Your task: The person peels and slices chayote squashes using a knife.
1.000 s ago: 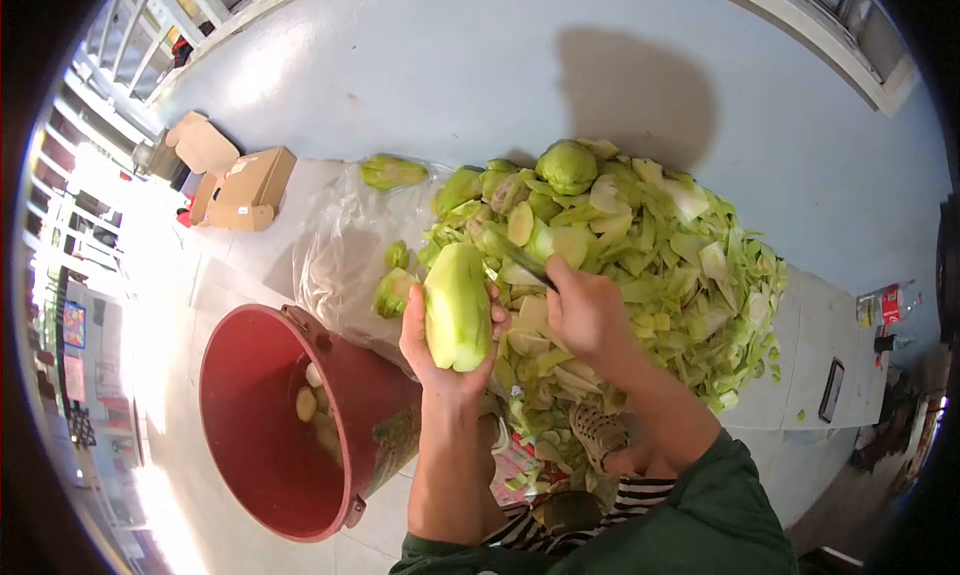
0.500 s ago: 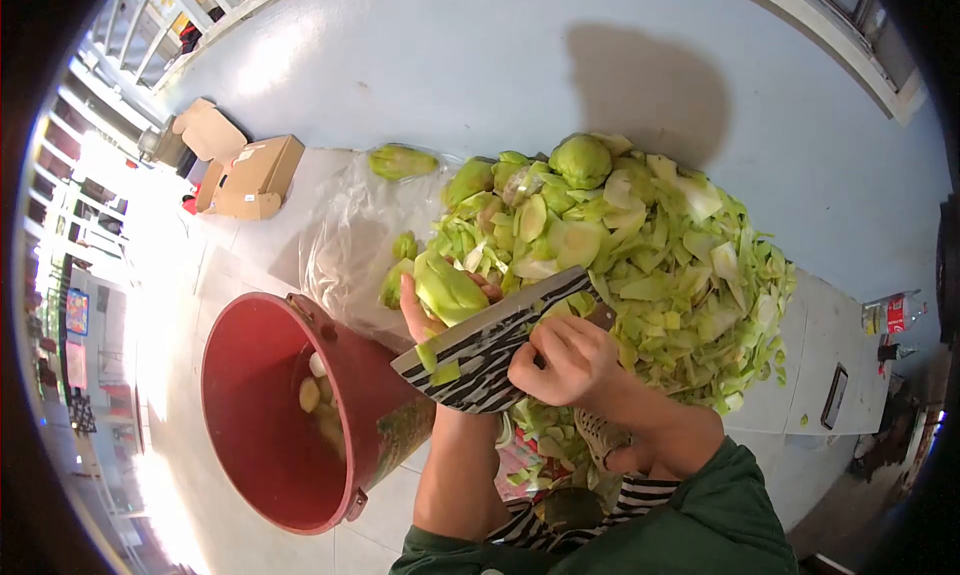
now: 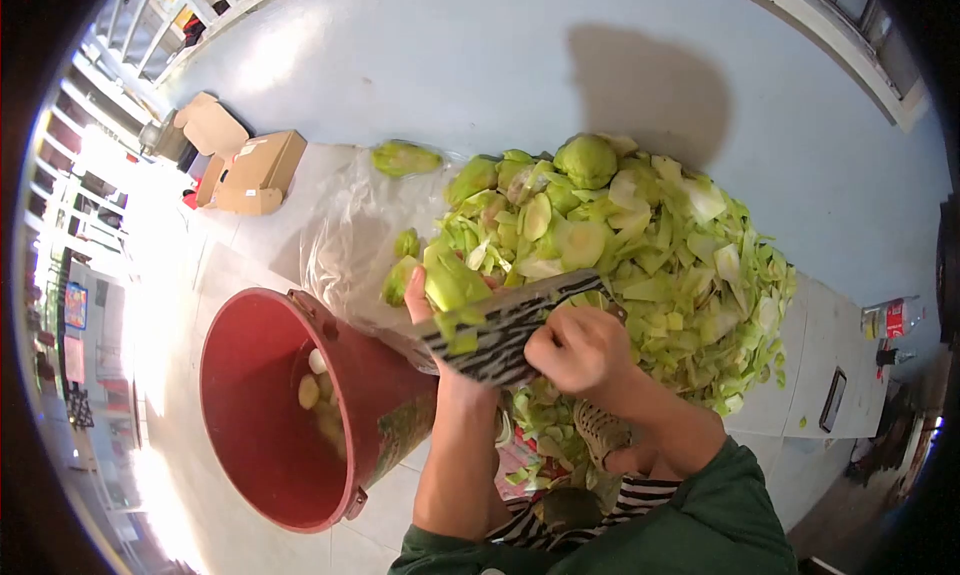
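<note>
A light-green chayote (image 3: 453,278) is held in my left hand (image 3: 416,293), with the thumb showing on its left side and most of the fingers hidden. My right hand (image 3: 581,348) is closed around the handle of a wide cleaver (image 3: 500,337) with black-and-white stripes on its blade. The blade lies across the near side of the chayote, its edge by the surface, and slivers of green peel cling to it. Beyond and right of both hands spreads a large heap of peelings (image 3: 690,275), with whole chayotes such as one (image 3: 586,161) on its far side.
A red bucket (image 3: 222,415) stands left of my arms with several pale pieces inside. Clear plastic sheeting (image 3: 345,225) lies behind it, with a chayote (image 3: 405,159) on top. An open cardboard box (image 3: 262,173) sits by the wall; a bottle (image 3: 893,318) and phone (image 3: 833,399) lie right.
The cleaver and my right hand have shifted a little to the right, the blade blurred by motion. The chayote in my left hand has moved slightly right and tilted.
</note>
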### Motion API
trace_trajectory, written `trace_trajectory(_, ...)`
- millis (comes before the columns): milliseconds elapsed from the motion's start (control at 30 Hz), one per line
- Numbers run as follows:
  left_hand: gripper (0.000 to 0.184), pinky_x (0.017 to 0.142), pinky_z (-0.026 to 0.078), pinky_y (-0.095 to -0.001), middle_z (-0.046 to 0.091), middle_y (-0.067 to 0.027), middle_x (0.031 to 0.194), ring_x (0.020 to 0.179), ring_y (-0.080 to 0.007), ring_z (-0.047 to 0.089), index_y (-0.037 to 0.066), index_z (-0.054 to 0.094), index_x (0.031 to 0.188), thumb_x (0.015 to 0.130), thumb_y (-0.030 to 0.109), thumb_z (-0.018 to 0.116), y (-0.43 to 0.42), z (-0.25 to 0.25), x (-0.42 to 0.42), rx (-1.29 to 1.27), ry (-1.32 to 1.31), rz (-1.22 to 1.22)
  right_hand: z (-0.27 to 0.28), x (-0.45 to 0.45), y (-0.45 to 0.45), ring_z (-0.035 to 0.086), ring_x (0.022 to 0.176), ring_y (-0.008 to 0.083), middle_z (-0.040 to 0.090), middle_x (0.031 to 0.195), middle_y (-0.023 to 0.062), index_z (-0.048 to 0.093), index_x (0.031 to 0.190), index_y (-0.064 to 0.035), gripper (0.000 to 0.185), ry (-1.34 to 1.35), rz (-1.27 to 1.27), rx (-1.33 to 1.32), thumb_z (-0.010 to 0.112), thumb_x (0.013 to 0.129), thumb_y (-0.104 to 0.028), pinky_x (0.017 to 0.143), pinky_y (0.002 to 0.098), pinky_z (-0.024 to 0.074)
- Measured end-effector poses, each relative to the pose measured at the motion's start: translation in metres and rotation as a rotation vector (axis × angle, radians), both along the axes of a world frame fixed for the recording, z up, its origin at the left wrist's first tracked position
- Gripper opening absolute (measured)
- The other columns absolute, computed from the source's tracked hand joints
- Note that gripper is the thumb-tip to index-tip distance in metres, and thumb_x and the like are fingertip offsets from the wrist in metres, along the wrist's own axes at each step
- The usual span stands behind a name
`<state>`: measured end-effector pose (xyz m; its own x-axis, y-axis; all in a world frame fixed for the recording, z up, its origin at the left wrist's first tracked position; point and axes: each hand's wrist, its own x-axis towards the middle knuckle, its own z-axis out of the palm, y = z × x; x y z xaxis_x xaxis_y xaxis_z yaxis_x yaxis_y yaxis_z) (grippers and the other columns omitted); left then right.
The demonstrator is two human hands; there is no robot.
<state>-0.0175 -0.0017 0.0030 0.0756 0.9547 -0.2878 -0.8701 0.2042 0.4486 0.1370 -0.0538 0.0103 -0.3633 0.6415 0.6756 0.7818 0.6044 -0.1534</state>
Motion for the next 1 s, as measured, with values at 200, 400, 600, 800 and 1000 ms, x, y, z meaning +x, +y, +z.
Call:
trace_trajectory(200, 0.047, 0.068, 0.055, -0.0393, 0.068, -0.0079, 0.095, 0.074, -0.0237, 0.065, 0.008, 0.063, 0.109, 0.090, 0.049, 0.052, -0.006, 0.011, 0.006, -0.022, -0.097, -0.021, -0.004, 0.003, 0.002, 0.054, 0.054, 0.0269, 0.044, 0.063, 0.0072, 0.050, 0.077, -0.0107, 0.011, 0.077, -0.014, -0.176, 0.060, 0.073, -0.014, 0.045, 0.0393, 0.0427)
trace_trajectory(400, 0.044, 0.066, 0.056, -0.0384, 0.067, -0.0072, 0.100, 0.073, -0.0236, 0.066, 0.007, 0.064, 0.108, 0.093, 0.046, 0.050, -0.001, 0.007, 0.000, 0.009, -0.052, -0.065, 0.007, 0.009, -0.002, 0.054, 0.054, 0.0282, 0.045, 0.062, 0.0082, 0.051, 0.075, -0.0106, 0.011, 0.055, 0.017, -0.173, 0.061, 0.071, -0.014, 0.045, 0.0387, 0.0422)
trace_trajectory(600, 0.044, 0.072, 0.054, -0.0388, 0.067, -0.0084, 0.102, 0.085, -0.0216, 0.065, 0.006, 0.062, 0.112, 0.093, 0.044, 0.049, -0.002, 0.022, 0.014, -0.081, -0.026, 0.043, -0.009, 0.011, 0.011, 0.057, 0.057, 0.0296, 0.048, 0.063, 0.0099, 0.049, 0.078, -0.0092, 0.012, 0.090, -0.049, -0.232, 0.059, 0.073, -0.013, 0.046, 0.0403, 0.0445)
trace_trajectory(800, 0.044, 0.071, 0.054, -0.0397, 0.068, -0.0084, 0.100, 0.086, -0.0251, 0.065, 0.006, 0.062, 0.109, 0.093, 0.044, 0.049, 0.002, 0.012, 0.001, -0.074, 0.026, 0.022, 0.004, 0.009, 0.002, 0.057, 0.056, 0.0310, 0.048, 0.064, 0.0105, 0.049, 0.081, -0.0093, 0.013, 0.113, 0.026, -0.221, 0.059, 0.074, -0.013, 0.048, 0.0409, 0.0452)
trace_trajectory(1000, 0.041, 0.053, 0.052, -0.0370, 0.067, -0.0069, 0.085, 0.066, -0.0245, 0.063, 0.007, 0.063, 0.106, 0.094, 0.042, 0.046, 0.002, 0.028, 0.018, -0.183, -0.016, 0.086, -0.018, 0.006, 0.014, 0.058, 0.054, 0.0290, 0.048, 0.063, 0.0082, 0.050, 0.085, -0.0113, 0.013, 0.067, -0.167, -0.233, 0.059, 0.075, -0.011, 0.045, 0.0410, 0.0454)
